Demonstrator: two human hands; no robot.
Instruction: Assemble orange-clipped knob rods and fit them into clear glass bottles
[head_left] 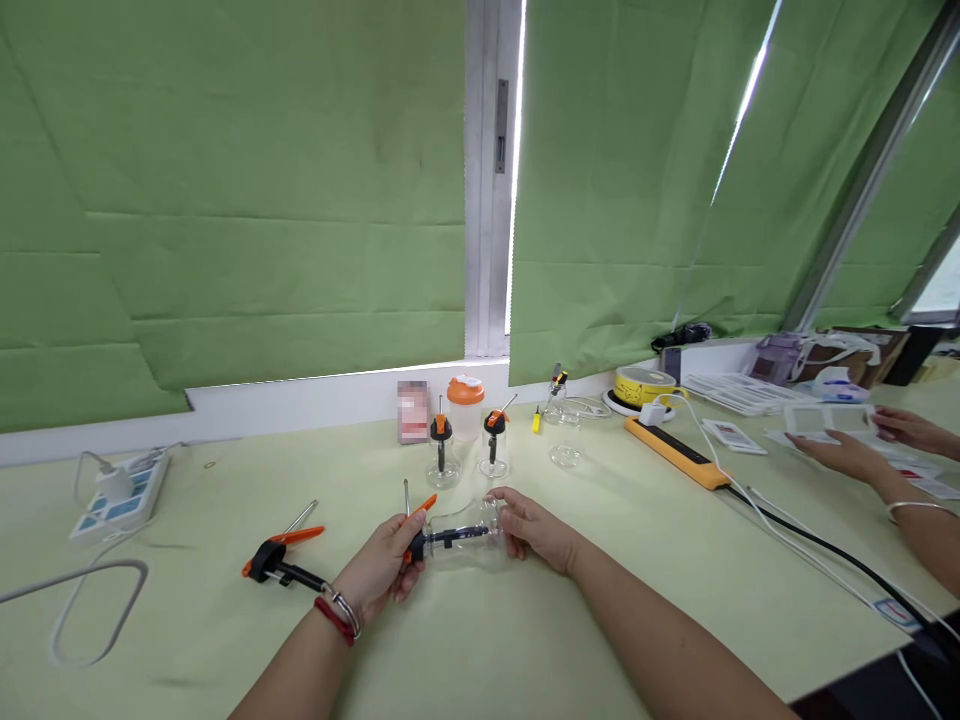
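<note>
A clear glass spray bottle [469, 553] lies sideways above the table between my hands. My left hand [384, 562] grips its black spray head [415, 546] with the orange trigger at the neck end; the black pump tube reaches inside the glass. My right hand [541, 532] curls its fingers around the bottle's base. Left of my left hand lies a loose spray head [271, 563] with an orange trigger. Beyond my hands, two spray bottles [442, 465] with black-and-orange heads stand upright. Farther right is a clear glass bottle [565, 452] without a head.
An orange-lidded cup [466, 408] and a pink box [413, 412] stand at the back. A power strip [124, 492] with cables lies left. An orange power strip [675, 453] and white cable lie right. Another person's hands [851, 455] handle white papers at far right.
</note>
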